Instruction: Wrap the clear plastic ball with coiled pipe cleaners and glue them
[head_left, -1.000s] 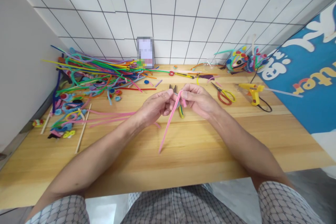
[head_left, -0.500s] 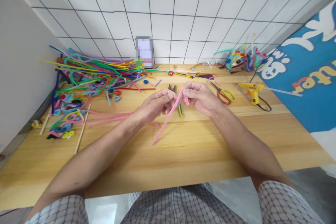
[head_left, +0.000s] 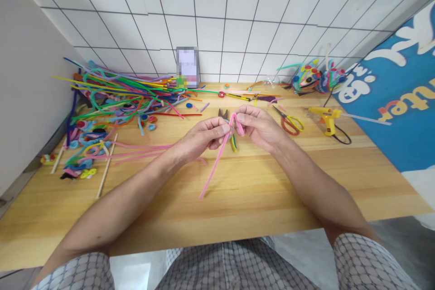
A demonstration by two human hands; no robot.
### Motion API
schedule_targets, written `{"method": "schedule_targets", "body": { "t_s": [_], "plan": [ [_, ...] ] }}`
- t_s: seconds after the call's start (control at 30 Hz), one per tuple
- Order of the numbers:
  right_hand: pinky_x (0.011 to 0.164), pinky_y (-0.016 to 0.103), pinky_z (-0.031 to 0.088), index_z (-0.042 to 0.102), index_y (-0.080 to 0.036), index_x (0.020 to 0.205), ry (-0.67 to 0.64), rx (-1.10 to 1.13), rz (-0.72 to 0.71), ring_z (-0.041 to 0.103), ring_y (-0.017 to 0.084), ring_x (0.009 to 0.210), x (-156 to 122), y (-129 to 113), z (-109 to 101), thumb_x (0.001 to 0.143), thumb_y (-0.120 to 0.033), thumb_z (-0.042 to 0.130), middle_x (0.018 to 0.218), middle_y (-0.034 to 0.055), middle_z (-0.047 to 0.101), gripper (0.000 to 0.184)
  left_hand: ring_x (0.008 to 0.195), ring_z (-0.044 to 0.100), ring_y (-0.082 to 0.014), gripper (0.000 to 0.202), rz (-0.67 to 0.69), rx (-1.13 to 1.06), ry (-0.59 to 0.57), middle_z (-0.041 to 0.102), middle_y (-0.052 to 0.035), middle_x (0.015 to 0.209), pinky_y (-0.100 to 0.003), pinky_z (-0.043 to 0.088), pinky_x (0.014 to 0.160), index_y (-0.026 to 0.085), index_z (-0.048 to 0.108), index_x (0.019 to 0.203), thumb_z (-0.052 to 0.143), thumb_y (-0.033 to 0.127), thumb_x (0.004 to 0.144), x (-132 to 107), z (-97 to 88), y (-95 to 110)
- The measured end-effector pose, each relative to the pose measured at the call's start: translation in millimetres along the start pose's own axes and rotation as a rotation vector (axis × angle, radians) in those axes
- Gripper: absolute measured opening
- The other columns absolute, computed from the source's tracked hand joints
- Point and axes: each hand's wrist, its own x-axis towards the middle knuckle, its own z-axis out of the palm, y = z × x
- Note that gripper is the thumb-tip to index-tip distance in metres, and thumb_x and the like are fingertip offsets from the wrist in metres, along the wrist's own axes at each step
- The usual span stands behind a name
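A pink pipe cleaner (head_left: pixel 215 168) is bent into a narrow peak between my hands, its long tail slanting down towards the table's front. My left hand (head_left: pixel 211 133) pinches it between thumb and fingers just below the bend. On the other side, my right hand (head_left: pixel 253 124) grips the short folded end. Beneath the hands lie pliers (head_left: pixel 223 113) with yellow-green handles, partly hidden. More pink pipe cleaners (head_left: pixel 142 147) lie flat on the table, passing behind my left forearm.
A heap of coloured pipe cleaners (head_left: pixel 125 90) fills the back left, near a phone (head_left: pixel 187 67) against the tiled wall. Scissors (head_left: pixel 288 122) and a yellow glue gun (head_left: pixel 326 120) lie right. Decorated craft figures (head_left: pixel 307 78) stand behind them. A wooden stick (head_left: pixel 107 167) lies left.
The bend in the pink pipe cleaner has become a sharper peak, and its tail hangs lower. My left thumb has shifted onto the strand; my right hand has barely moved.
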Motion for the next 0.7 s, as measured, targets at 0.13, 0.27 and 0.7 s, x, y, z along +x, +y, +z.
{"method": "schedule_targets", "body": {
  "t_s": [0.13, 0.27, 0.7],
  "plan": [
    [0.056, 0.023, 0.046, 0.077, -0.018, 0.092, -0.001, 0.034, 0.002, 0.054, 0.009, 0.058, 0.6, 0.9, -1.5, 0.069, -0.044, 0.098, 0.071, -0.0029, 0.068, 0.040, 0.050, 0.043, -0.0043, 0.054, 0.023, -0.034, 0.018, 0.056, 0.0047, 0.064, -0.018, 0.029, 0.047, 0.016, 0.061, 0.076, 0.092, 0.059, 0.079, 2.3, -1.6, -1.1],
    [0.058, 0.023, 0.047, 0.078, -0.017, 0.095, 0.016, 0.031, 0.005, 0.054, 0.008, 0.058, 1.3, 4.1, -2.2, 0.067, -0.043, 0.099, 0.074, -0.0028, 0.070, 0.043, 0.049, 0.046, -0.0037, 0.053, 0.048, -0.051, 0.019, 0.061, 0.0033, 0.069, -0.018, 0.030, 0.047, 0.015, 0.061, 0.078, 0.093, 0.057, 0.079, 4.3, -1.7, -2.3],
    [0.056, 0.023, 0.045, 0.076, -0.019, 0.091, 0.068, -0.044, -0.080, 0.056, 0.009, 0.062, 2.3, -5.4, -10.0, 0.069, -0.055, 0.097, 0.072, -0.0028, 0.065, 0.046, 0.048, 0.045, -0.0043, 0.047, 0.114, -0.014, 0.119, 0.059, 0.0039, 0.067, -0.019, 0.029, 0.045, 0.016, 0.064, 0.082, 0.093, 0.053, 0.079, 2.1, -5.9, 8.4]
  ]
}}
